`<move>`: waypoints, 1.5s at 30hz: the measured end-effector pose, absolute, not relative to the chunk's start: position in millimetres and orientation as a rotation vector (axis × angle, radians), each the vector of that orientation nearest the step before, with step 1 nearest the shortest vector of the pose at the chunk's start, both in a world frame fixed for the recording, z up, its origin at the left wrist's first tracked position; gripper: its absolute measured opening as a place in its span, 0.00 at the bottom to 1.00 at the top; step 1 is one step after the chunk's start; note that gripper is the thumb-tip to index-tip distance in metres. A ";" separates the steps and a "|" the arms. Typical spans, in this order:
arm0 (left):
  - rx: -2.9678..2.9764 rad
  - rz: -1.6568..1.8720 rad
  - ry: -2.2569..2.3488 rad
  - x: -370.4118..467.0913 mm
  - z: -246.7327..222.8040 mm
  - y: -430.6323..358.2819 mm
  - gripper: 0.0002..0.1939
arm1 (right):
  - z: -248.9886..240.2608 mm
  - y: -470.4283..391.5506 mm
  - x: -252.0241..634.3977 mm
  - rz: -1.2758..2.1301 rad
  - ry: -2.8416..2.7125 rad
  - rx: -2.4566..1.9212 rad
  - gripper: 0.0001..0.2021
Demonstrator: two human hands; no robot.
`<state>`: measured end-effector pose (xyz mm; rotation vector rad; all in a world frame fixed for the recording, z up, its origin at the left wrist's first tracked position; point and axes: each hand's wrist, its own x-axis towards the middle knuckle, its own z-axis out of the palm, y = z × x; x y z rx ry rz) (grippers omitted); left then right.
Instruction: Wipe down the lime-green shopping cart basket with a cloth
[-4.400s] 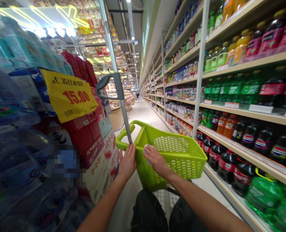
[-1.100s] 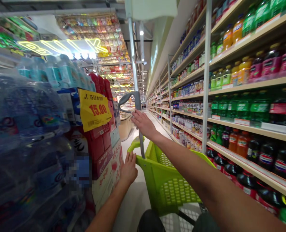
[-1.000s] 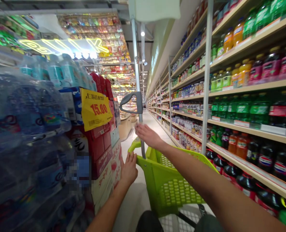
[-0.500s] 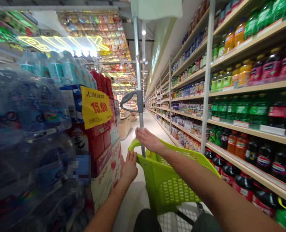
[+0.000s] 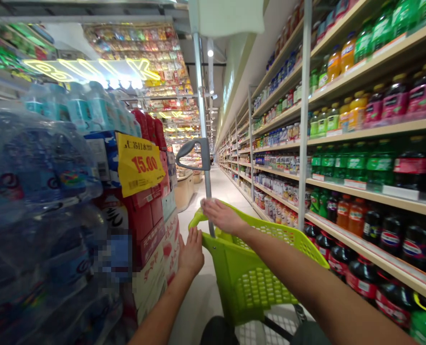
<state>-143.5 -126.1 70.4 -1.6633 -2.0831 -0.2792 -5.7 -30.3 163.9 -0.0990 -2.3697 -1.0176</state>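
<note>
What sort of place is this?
Most likely a supermarket drinks aisle: long shelves filled with soda bottles on the right, a yellow price sign reading 15.00 on the left, and a lime-green shopping cart in front of the person.

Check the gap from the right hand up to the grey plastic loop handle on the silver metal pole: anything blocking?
Nothing visible: only a bare stretch of the silver metal pole shows between the right hand and the grey plastic loop handle. The lime-green perforated plastic basket sits below the handle, off that path.
</note>
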 end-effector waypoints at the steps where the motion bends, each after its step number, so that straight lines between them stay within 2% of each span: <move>1: -1.664 -0.282 -2.080 -144.4 69.5 -125.5 0.36 | 147.4 -30.3 -3.1 -1.042 -2.391 -0.036 0.18; 4: -1.666 -0.282 -2.071 -145.9 68.1 -123.5 0.36 | 134.3 -29.7 -3.6 -1.059 -2.414 0.020 0.17; 9: -1.640 -0.271 -2.072 -143.1 70.1 -123.4 0.36 | 211.9 -29.3 -15.1 -0.906 -2.267 -0.276 0.18; 11: -1.647 -0.270 -2.069 -141.7 70.7 -124.5 0.36 | 218.1 -29.1 -13.2 -0.850 -2.256 -0.315 0.19; 17: -1.640 -0.281 -2.044 -142.7 68.8 -124.8 0.35 | 111.7 -36.0 5.7 -0.845 -2.512 -0.126 0.18; 19: -1.639 -0.281 -2.042 -143.8 68.4 -123.4 0.34 | 101.4 -36.2 2.5 -0.848 -2.537 -0.112 0.17; 24: -1.643 -0.260 -2.044 -144.4 68.9 -122.3 0.36 | 164.5 -30.8 -16.4 -0.829 -2.386 -0.241 0.18; 26: -1.644 -0.260 -2.030 -144.2 68.5 -123.1 0.36 | 173.3 -29.2 -14.7 -0.822 -2.347 -0.276 0.18; 28: -1.642 -0.266 -2.030 -144.1 67.9 -124.1 0.36 | 154.7 -31.7 -5.7 -0.832 -2.386 -0.234 0.18; 33: -1.649 -0.277 -2.044 -143.2 68.2 -124.7 0.36 | 71.5 -43.4 12.7 -0.711 -2.532 -0.184 0.18; 39: -1.642 -0.262 -2.047 -143.4 71.8 -125.5 0.36 | 53.2 -54.1 -10.5 -0.579 -2.496 -0.281 0.19; 45: -1.664 -0.275 -2.030 -147.4 71.8 -126.8 0.37 | -8.3 -67.9 8.9 -0.592 -2.536 -0.252 0.14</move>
